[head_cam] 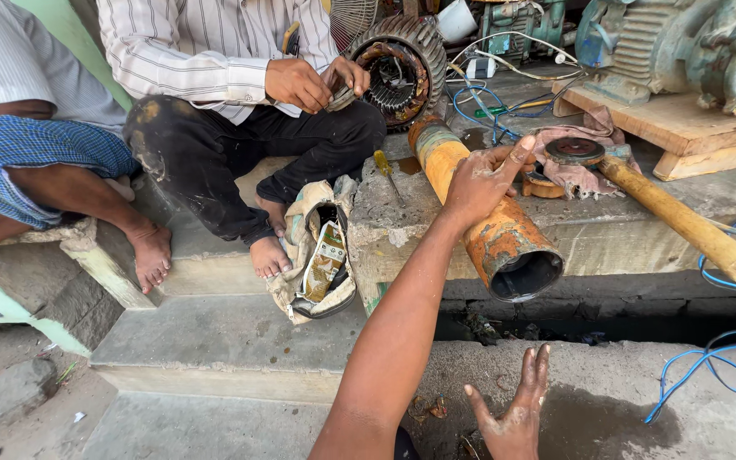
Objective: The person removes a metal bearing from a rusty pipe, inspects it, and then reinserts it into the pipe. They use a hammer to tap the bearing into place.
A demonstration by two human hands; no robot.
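Rusty orange pipe lies on concrete ledge, open end jutting over gutter toward you. Head view: your left hand pressed on top of pipe, fingers spread, thumb out, not wrapped round. Your right hand low, open, palm up, fingers splayed, holding nothing, above wet concrete. Wooden-handled hammer just right of pipe on pink rag. Co-worker's hands at motor stator. Canvas bag left, blue wire right.

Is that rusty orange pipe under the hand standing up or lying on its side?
Lying on its side. The rusty orange metal pipe rests along the concrete ledge, open end overhanging; the left hand rests on top.
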